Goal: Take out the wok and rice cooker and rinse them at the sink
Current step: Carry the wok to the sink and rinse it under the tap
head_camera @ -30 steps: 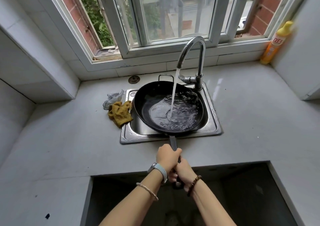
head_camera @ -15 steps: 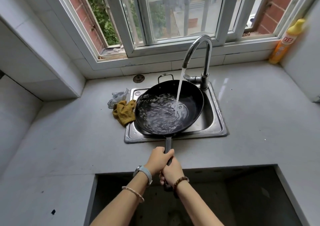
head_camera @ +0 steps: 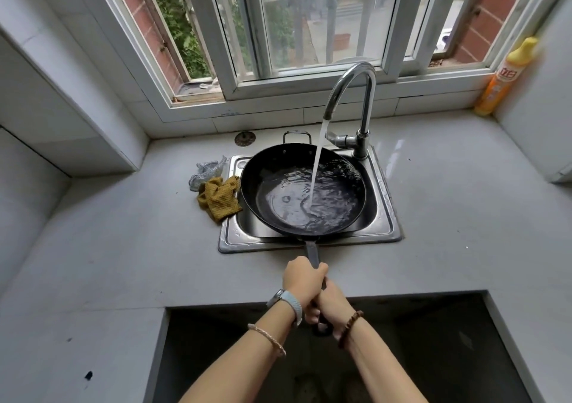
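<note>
1. The wok (head_camera: 257, 179) sits over the sink (head_camera: 387, 217), nearly filling it; water from the faucet (head_camera: 365, 99) lands inside.
2. Left hand (head_camera: 301, 280) and right hand (head_camera: 331, 303) both wrap tight round its handle (head_camera: 312, 252).
3. Cloth (head_camera: 221, 198) and scrubber (head_camera: 205, 172) crowd the sink's left rim; bottle (head_camera: 507, 74) far right.

A black wok (head_camera: 278, 186) with a dark grey handle (head_camera: 312, 251). A silver steel sink (head_camera: 387, 217) and a shiny chrome tap (head_camera: 368, 93), its stream of water (head_camera: 317, 161) white. A mustard-yellow cloth (head_camera: 221, 198) in a knitted weave, and a glittery silver scrubber (head_camera: 205, 172). The worktop (head_camera: 123, 248) is pale grey with a few small dark specks. White window frames (head_camera: 226, 62), red-brown brick (head_camera: 495, 9) and green leaves (head_camera: 176, 22) outside. A bottle (head_camera: 501, 84) has a yellow top and an orange body with a white label printed in red. On the left wrist, a watch (head_camera: 292, 305) with a pale blue strap and a thin beige bracelet (head_camera: 267, 339); on the right wrist, dark brown beads (head_camera: 349, 328).
</note>
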